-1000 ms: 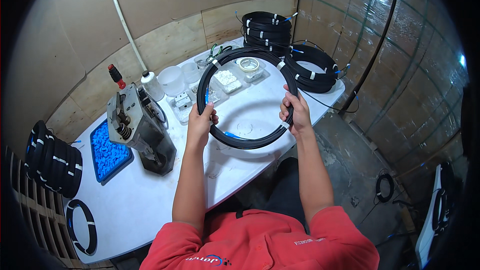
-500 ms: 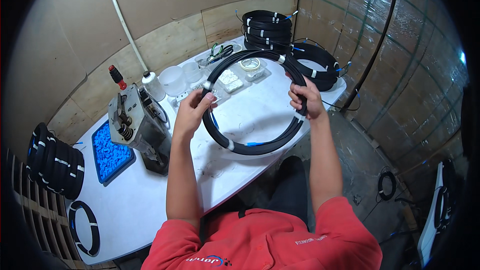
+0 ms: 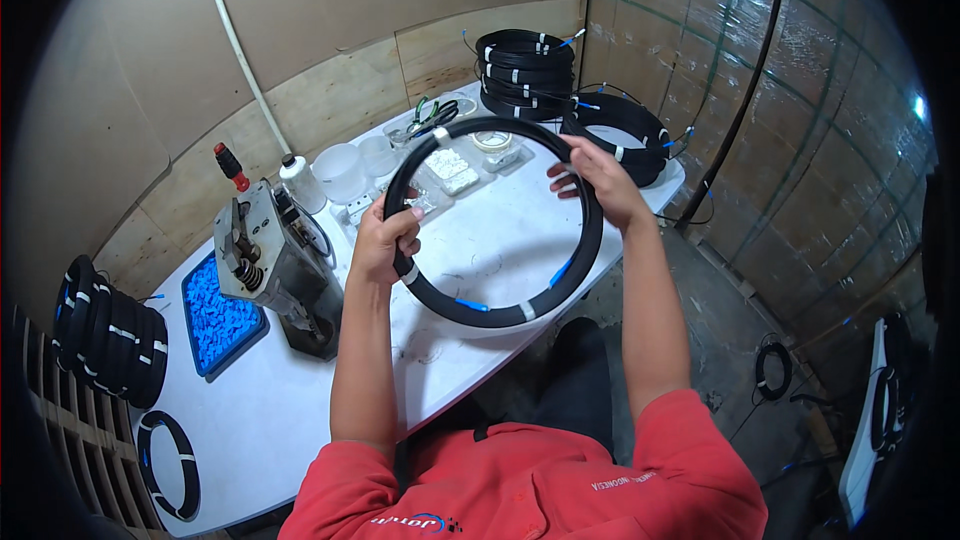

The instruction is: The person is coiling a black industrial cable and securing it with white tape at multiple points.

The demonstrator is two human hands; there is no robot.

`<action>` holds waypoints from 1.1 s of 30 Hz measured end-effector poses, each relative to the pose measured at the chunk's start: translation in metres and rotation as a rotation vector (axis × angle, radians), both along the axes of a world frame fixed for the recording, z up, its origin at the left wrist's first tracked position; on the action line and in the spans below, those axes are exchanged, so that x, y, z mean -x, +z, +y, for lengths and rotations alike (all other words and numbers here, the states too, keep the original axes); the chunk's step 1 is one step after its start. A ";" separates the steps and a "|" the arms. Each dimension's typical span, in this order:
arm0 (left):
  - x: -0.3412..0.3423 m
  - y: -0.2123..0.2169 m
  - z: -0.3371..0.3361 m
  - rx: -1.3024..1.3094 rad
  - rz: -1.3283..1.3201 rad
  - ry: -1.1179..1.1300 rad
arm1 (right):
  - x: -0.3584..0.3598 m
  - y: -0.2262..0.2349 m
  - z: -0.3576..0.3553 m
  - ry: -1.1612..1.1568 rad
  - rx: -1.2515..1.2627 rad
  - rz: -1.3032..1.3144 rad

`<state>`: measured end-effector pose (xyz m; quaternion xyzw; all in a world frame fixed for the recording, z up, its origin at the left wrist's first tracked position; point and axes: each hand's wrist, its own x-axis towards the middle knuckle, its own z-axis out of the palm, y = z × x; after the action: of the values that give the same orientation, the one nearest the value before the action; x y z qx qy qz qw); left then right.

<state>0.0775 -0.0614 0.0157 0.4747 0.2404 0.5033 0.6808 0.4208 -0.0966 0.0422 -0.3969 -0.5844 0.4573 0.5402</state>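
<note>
A coil of black cable is held up over the table, tilted toward me. White tape bands wrap it at several places, and two blue connector ends show along its lower part. My left hand grips the coil's left side, thumb at the front and fingers curled round it. At the upper right of the ring, my right hand rests against the cable with its fingers stretched and apart. Some of those fingertips show inside the ring.
A metal hand press stands left on the white table, beside a tray of blue pieces. Stacked black coils rise at the back; more coils hang left. Clear tubs and a tape roll lie behind.
The coil has turned in my hands, so its tape bands and blue ends sit elsewhere, and it has shifted slightly left. My right hand has loosened from its grip and moved up along the ring.
</note>
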 end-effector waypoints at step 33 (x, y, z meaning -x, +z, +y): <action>0.003 -0.015 -0.007 0.121 -0.149 0.224 | 0.061 -0.048 -0.029 -0.205 0.027 0.585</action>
<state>0.0745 -0.0679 0.0011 0.3643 0.2706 0.5945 0.6638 0.3597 -0.1252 -0.0058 -0.3125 -0.3549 0.5029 0.7235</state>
